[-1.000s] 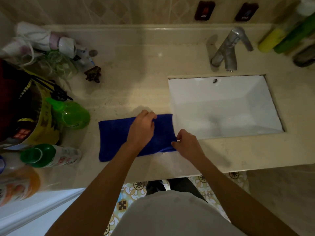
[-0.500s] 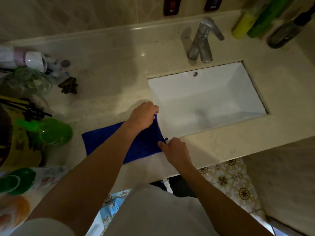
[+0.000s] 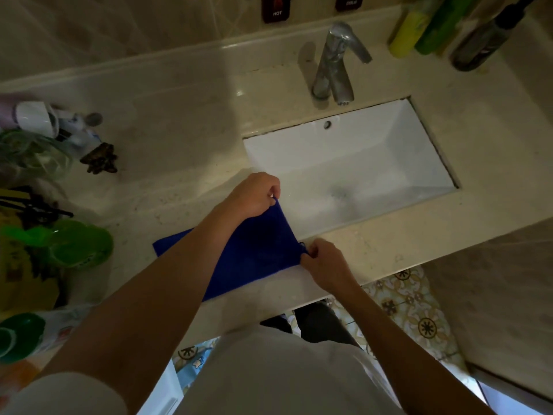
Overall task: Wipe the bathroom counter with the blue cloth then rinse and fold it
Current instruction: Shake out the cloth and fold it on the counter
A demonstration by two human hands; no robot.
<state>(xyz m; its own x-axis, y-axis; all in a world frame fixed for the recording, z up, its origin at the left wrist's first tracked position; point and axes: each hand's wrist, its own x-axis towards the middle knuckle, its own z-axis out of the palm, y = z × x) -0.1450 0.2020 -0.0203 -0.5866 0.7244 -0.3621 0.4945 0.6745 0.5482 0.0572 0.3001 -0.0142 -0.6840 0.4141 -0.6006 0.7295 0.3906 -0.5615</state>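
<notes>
Left hand (image 3: pixel 254 194) and right hand (image 3: pixel 324 265) each pinch a sink-side corner of the flat blue cloth (image 3: pixel 257 250); its length trails left along the counter's front edge.

The frame was dim and warm-toned. Light seemed to fall from above, brightest on the white sink (image 3: pixel 374 163) and a small glare spot on the counter (image 3: pixel 179 139). The faucet (image 3: pixel 335 64) cast a shadow leftward. Left-edge clutter sat dark and soft; wide-angle bending stretched the corners.
</notes>
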